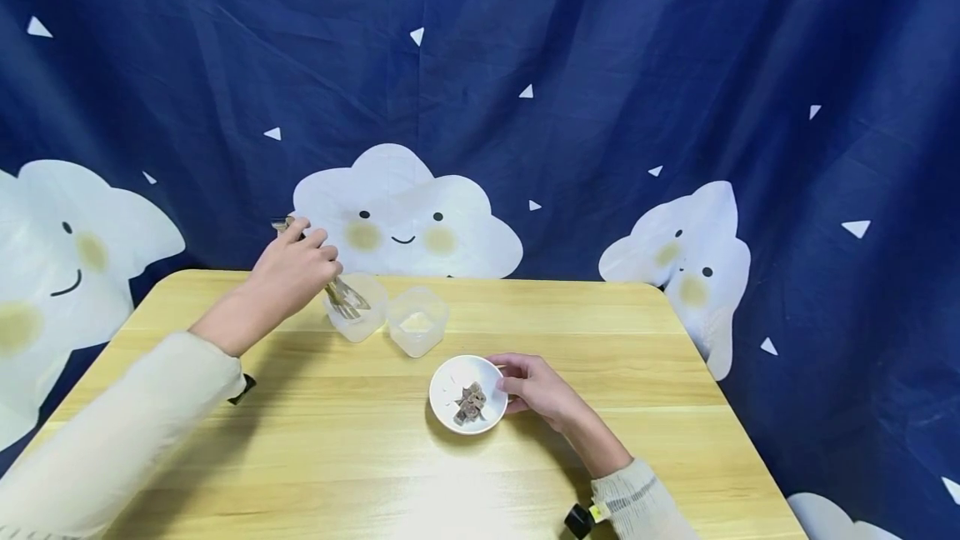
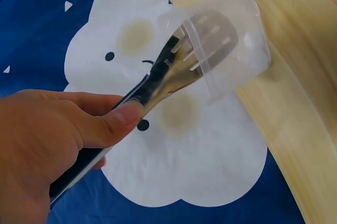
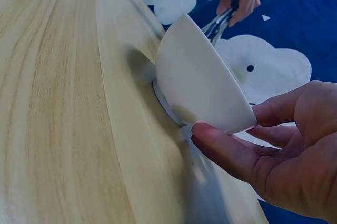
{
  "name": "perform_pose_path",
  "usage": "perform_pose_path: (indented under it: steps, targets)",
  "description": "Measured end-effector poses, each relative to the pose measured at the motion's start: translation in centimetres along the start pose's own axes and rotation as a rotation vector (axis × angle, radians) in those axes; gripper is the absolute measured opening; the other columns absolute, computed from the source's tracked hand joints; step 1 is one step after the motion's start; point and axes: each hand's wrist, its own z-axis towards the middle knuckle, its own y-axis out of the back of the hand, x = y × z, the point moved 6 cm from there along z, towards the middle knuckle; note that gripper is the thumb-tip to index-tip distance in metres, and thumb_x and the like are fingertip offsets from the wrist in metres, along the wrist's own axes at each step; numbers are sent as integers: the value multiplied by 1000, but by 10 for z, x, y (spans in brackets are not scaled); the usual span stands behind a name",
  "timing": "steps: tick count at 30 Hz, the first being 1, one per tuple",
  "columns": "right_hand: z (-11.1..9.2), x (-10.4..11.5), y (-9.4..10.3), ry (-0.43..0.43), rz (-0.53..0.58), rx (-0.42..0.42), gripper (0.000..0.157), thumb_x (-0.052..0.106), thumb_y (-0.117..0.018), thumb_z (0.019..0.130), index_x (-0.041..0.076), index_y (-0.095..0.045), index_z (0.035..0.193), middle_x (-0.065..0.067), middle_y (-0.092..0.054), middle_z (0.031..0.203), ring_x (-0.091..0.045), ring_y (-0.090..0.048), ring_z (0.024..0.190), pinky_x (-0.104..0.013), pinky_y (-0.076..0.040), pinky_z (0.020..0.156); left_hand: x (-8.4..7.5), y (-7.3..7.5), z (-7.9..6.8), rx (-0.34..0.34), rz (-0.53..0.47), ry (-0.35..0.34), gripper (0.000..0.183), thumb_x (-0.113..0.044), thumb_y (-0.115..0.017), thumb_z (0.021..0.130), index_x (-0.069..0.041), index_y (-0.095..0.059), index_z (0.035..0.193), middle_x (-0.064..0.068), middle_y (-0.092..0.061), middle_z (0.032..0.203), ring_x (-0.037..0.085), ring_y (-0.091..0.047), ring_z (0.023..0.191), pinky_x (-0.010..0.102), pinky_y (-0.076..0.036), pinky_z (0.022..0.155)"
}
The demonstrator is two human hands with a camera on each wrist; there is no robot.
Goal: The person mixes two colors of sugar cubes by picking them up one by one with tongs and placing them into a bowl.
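Observation:
My left hand point(image 1: 294, 263) grips a pair of metal slotted tongs point(image 2: 181, 74), thumb along the handle. The slotted ends dip into a translucent plastic container point(image 2: 250, 50) at the table's back left; in the left wrist view they show through its wall, with no piece of food visible between them. My right hand point(image 1: 536, 388) pinches the right side of a white bowl point(image 1: 447, 382), thumb and fingers at its rim. Several brown chunks point(image 1: 470, 403) lie together inside the bowl. In the right wrist view the bowl point(image 3: 197, 79) stands on its foot on the table.
A second translucent container point(image 1: 417, 347) stands just right of the first, between it and the bowl. All this is on a light wooden table point(image 1: 337, 440). Behind its back edge hangs a dark blue curtain point(image 1: 480, 65) with smiling clouds.

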Motion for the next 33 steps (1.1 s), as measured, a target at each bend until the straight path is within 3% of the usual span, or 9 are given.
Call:
perform_pose_path:
  steps: [6,13,21,33]
  targets:
    - [1,-1,0,-1,6,-1,48,3,-57,99,-4,-53,146,-26,-64,120,-22,-70,97,-44,-64,83,-6,-5,5,56,13,-6,24,3,-70,83,-16,-70,67,2,-67,74,28,-55,87,50,-40,99]
    - [1,-1,-1,-2,12,1,48,2,-56,98,-4,-53,146,-26,-64,120,-21,-70,96,-44,-64,83,-13,0,10,-4,36,-15,31,5,-67,81,-15,-63,58,2,-63,66,27,-54,81,48,-40,95]
    - [0,0,0,4,16,12,48,2,-56,98,-5,-53,146,-27,-63,122,-22,-71,95,-45,-64,83,-15,-4,11,49,30,2,32,6,-67,81,-16,-63,58,2,-64,66,26,-55,81,48,-40,97]
    - [0,-1,-1,6,21,11,48,3,-56,98,-4,-53,146,-26,-64,120,-21,-71,94,-45,-64,84,-11,-9,8,6,31,13,34,7,-65,80,-16,-59,55,2,-62,62,25,-52,75,44,-38,90]
